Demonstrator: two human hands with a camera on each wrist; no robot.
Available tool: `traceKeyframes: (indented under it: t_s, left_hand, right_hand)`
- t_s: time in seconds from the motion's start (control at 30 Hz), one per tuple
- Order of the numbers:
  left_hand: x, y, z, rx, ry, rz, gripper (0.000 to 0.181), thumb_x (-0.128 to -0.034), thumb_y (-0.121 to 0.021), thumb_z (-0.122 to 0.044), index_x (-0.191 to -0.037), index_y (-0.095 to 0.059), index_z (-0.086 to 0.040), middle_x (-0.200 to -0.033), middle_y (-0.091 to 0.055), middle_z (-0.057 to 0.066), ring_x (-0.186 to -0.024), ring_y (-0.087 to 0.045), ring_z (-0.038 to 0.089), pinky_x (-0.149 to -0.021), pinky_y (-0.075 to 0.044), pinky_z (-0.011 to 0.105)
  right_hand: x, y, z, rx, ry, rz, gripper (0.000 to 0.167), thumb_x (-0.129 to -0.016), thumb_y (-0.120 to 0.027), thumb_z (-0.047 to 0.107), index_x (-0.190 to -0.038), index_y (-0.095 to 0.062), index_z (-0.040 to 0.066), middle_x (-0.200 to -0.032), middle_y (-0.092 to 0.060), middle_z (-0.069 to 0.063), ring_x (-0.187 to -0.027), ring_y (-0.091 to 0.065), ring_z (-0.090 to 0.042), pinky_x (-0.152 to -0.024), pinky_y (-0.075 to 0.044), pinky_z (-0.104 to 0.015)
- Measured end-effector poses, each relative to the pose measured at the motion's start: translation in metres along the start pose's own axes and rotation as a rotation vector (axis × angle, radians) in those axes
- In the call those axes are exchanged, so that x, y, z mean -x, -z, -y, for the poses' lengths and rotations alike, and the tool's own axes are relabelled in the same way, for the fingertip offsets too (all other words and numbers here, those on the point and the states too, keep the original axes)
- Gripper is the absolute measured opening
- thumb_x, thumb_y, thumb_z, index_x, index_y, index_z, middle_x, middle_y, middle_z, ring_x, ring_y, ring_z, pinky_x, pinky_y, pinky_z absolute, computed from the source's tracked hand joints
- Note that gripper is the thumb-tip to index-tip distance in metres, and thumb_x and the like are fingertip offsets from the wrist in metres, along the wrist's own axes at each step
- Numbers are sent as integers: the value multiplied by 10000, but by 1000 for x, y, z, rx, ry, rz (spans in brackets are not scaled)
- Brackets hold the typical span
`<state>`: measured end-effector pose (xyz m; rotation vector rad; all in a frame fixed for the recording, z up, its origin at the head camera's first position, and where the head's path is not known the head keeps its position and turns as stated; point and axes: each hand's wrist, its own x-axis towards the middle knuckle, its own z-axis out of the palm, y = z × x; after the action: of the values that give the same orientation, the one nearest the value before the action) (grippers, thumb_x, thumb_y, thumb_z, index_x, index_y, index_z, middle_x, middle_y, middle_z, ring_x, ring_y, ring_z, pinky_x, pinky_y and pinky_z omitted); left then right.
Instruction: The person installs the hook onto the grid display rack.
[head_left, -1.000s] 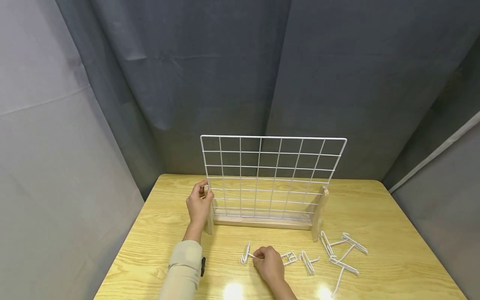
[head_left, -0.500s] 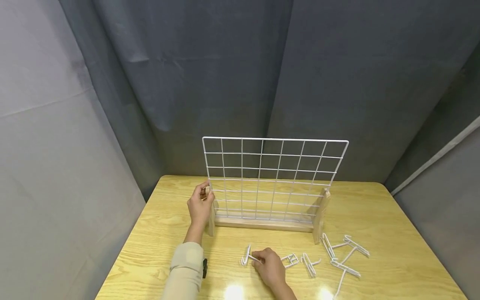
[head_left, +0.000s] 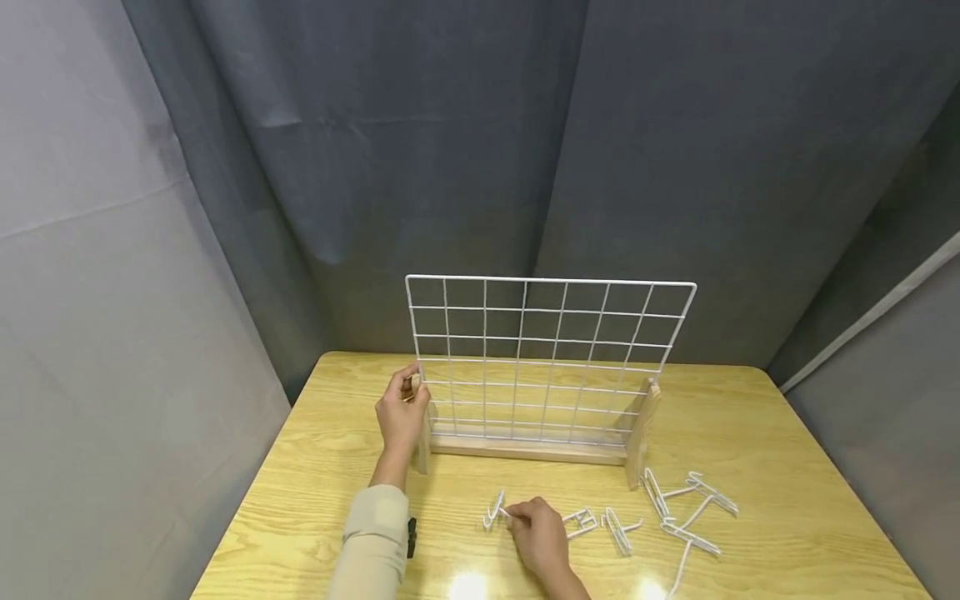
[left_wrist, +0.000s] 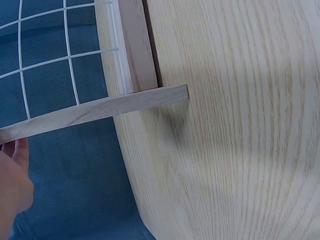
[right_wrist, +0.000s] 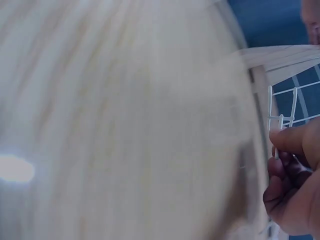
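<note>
My left hand (head_left: 401,419) grips the top of the left wooden upright (head_left: 423,446) of a stand that carries a white wire grid (head_left: 517,337). In the left wrist view the fingers hold the far end of that wooden upright (left_wrist: 75,113). Near the front of the table, my right hand (head_left: 540,537) pinches the stem of a white wire hook (head_left: 495,510) between thumb and finger. The right wrist view shows this hook (right_wrist: 281,120) above the thumb of the right hand (right_wrist: 297,175).
Right of the right hand lie a white hook (head_left: 581,522) and another one (head_left: 618,532). Several more hooks (head_left: 692,535) lie in a cluster at the right front. The right upright (head_left: 639,433) stands behind them. Grey curtains (head_left: 450,167) surround the wooden table (head_left: 300,467).
The pinched hook has turned slightly in my right fingers. The left hand keeps its grip on the upright, and the head view has shifted a little.
</note>
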<state>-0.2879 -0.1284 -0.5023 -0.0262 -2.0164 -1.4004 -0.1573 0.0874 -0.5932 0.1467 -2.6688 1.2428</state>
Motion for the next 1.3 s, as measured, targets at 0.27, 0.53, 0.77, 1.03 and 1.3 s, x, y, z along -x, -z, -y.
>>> traceKeyframes:
  t_s: [0.27,0.53,0.77,1.03,1.3]
  left_hand:
    - [1,-1,-1,11,22,1,378,-767,-635,42,-1117,-655,-100,-845,-654,88,-775,-651,222,-693,-560,296]
    - [-1,0,1,4,1,-9,373,-771,-628,43,-1120,-650,-86,-838,-661,102,-772,-646,218,-689,-555,262]
    - [-1,0,2,10,-12,-5,377,-767,-634,36,-1121,-654,-91,-836,-668,97,-752,-653,215,-675,-558,266]
    - [-1,1,1,17,18,-17,375,-769,-658,15,-1116,-670,-126,-837,-667,93,-752,-657,221,-690,-562,305]
    - [1,-1,-2,17,-2,-31,383,-745,-657,39,-1102,-673,-99,-824,-670,107,-731,-661,245,-670,-565,305]
  right_hand:
    - [-7,23,22,-394,-181,107,119,-841,-618,-6,-938,-671,-51,-870,-636,-130,-735,-556,-184,-616,-504,-215]
    - [-19,41,40,-588,-289,165,192,-860,-638,99,-993,-648,-38,-869,-614,-72,-783,-529,-187,-689,-481,-302]
    - [-33,51,56,-750,-285,202,220,-852,-633,59,-1014,-618,-88,-817,-617,-107,-720,-539,-185,-624,-461,-268]
    - [-53,54,78,-918,-317,174,273,-840,-671,105,-1036,-610,-74,-833,-607,-56,-682,-563,-116,-533,-441,-152]
    - [-78,63,103,-1084,-327,190,205,-833,-665,49,-996,-608,-62,-830,-611,-76,-635,-556,-98,-491,-417,-125]
